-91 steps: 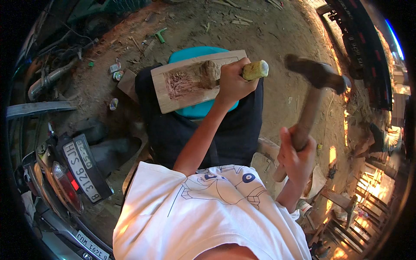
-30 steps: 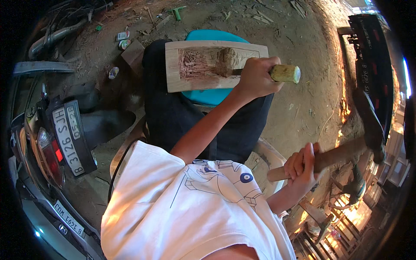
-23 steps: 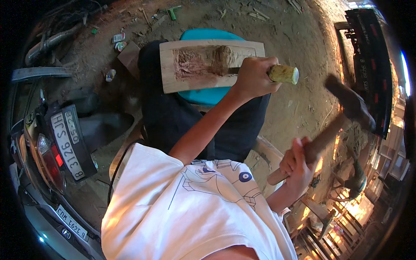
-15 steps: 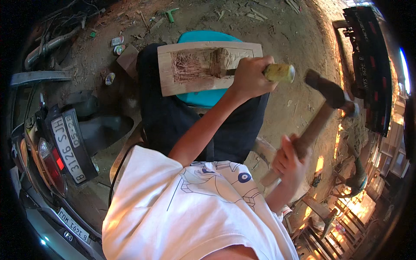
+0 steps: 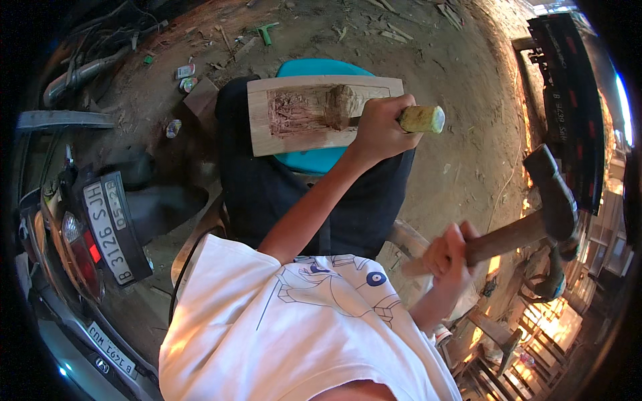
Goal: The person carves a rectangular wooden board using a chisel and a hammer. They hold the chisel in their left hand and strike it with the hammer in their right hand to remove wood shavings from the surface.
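Note:
My left hand (image 5: pixel 384 131) is closed around a chisel, whose pale yellow handle (image 5: pixel 422 119) sticks out to the right. The blade points left into the hollow of a wooden block (image 5: pixel 264 142), and the hand hides part of it. Rough reddish gouged wood fills the left of the hollow, with a raised lump of uncut wood near its middle. The block lies across a teal stool seat (image 5: pixel 314 162) between my dark-trousered legs. Away to the lower right, my right hand (image 5: pixel 449 257) grips the wooden handle of a hammer (image 5: pixel 558 194), its metal head tilted out to the right.
A motorcycle rear with a number plate (image 5: pixel 114 224) stands at left, beside a car (image 5: pixel 77 347). Cans (image 5: pixel 186 71), wood scraps and a green tool (image 5: pixel 267 33) litter the dirt floor. A dark bumper-like panel (image 5: pixel 568 100) stands at right, above wooden slats.
The hammer has swung away from the chisel, its head moving down and right. My left hand keeps its grip on the chisel, and the block appears slightly lower in view.

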Demonstrator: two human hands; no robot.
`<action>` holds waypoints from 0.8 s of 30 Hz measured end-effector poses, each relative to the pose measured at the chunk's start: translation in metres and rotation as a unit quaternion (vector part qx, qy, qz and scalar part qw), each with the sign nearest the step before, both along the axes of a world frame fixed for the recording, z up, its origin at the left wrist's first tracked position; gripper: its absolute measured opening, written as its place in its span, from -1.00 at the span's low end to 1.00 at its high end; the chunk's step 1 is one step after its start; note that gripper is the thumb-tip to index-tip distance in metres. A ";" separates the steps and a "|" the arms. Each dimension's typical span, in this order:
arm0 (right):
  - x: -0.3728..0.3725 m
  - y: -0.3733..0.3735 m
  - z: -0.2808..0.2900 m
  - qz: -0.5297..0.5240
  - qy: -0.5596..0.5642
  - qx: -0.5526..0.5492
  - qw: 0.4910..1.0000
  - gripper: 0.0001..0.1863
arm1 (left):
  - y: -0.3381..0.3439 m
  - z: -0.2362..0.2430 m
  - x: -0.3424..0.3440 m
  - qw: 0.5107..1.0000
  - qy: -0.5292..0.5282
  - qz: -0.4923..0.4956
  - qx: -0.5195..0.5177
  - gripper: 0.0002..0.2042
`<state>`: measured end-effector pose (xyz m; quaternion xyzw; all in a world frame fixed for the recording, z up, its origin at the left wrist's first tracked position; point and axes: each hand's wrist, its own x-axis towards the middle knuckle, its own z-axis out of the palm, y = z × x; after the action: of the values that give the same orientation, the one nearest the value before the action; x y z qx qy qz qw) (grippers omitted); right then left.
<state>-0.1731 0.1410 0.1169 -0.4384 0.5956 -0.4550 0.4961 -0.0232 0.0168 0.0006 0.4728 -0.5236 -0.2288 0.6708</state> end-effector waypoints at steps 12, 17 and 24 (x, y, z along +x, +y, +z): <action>0.006 0.000 -0.015 0.035 0.020 0.030 0.999 -0.75 | -0.003 -0.001 -0.004 1.000 -0.021 -0.014 0.013 -0.79; -0.006 -0.012 -0.015 0.043 0.003 0.169 0.985 -0.80 | -0.002 -0.013 0.010 0.991 0.092 0.092 -0.024 -0.80; -0.030 -0.012 -0.125 -0.052 0.037 0.223 0.973 -0.75 | 0.024 0.008 0.114 0.872 0.485 0.057 -0.032 -0.82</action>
<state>-0.2032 0.1294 -0.0083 -0.3016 0.7220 -0.3195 0.5346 0.0905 0.0407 0.0084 0.3101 -0.1114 -0.3740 0.8669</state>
